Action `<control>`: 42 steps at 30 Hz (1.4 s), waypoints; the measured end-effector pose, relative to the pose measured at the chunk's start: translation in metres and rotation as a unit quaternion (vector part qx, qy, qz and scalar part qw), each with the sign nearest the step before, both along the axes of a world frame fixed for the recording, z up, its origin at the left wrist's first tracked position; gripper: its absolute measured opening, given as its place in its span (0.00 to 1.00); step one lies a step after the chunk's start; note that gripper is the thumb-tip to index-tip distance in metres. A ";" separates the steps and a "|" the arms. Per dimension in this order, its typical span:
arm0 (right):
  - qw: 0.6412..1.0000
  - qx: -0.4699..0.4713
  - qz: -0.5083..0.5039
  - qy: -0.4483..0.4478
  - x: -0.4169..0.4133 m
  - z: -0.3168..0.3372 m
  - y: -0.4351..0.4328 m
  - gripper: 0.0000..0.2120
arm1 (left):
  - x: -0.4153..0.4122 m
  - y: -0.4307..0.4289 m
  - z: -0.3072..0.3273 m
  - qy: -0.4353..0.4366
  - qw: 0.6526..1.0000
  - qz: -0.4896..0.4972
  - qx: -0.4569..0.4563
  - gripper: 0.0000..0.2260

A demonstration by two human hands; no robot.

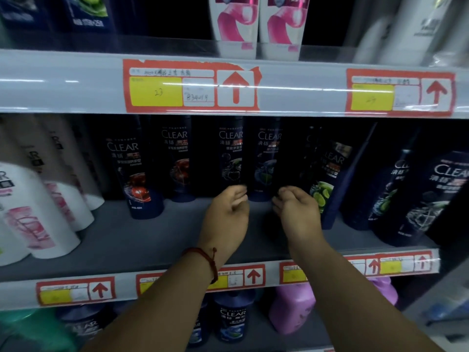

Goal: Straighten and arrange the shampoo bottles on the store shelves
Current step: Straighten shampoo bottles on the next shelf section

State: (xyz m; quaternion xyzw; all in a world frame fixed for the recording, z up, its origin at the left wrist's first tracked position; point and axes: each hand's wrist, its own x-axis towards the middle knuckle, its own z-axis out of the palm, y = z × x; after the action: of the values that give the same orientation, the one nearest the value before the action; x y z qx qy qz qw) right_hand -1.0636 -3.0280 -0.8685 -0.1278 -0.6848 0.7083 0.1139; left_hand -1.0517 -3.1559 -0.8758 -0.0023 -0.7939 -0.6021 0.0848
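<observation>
Lower shelf, nearest: dark bottle (pixel 232 318) upright, pink jug (pixel 291 308) just beside it on the right.

Front rail of the middle shelf (pixel 152 237): red-and-yellow price tags (pixel 76 292) with arrows pointing up; both forearms cross over it.

Left wrist: red string bracelet (pixel 203 257).

Left hand (pixel 227 212) – fingers (pixel 241 193) loosely curled, gripping nothing, tips at the foot of a dark shampoo bottle (pixel 231 158); contact cannot be told.

Right hand (pixel 297 212) – fingers loosely curled, holding nothing, close to the left hand and just in front of the neighbouring shampoo bottle (pixel 266 161).

Middle shelf, task stock: both those bottles stand upright at the back, another (pixel 175 158) to their left. A red-fruit bottle (pixel 134 179) stands further forward on the left. A lime-label bottle (pixel 327 174) leans, tilted, behind the right hand. More dark bottles (pixel 436 199) on the far right; white bottles (pixel 33 207) with pink labels on the far left.

Upper rail: large price tag (pixel 190 86), handwriting partly legible.

Upper shelf: two white-and-pink bottles (pixel 236 26) side by side, touching.
</observation>
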 end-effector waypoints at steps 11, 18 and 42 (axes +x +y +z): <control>0.998 -0.004 0.063 -0.026 -0.010 0.005 -0.003 0.15 | -0.014 0.029 -0.004 -0.061 0.998 -0.016 0.021 0.25; 0.997 0.018 0.079 -0.015 0.002 0.011 0.005 0.16 | -0.002 0.018 0.008 -0.092 0.992 -0.050 0.072 0.29; 0.993 0.043 0.113 -0.001 0.040 0.012 0.000 0.23 | 0.039 -0.016 0.020 -0.074 0.997 -0.010 0.026 0.27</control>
State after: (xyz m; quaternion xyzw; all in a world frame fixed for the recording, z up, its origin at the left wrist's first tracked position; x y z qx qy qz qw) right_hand -1.0234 -3.0275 -0.8566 -0.0450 -0.7249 0.6863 0.0382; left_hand -1.0129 -3.1720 -0.8553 0.0363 -0.7818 -0.6221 0.0200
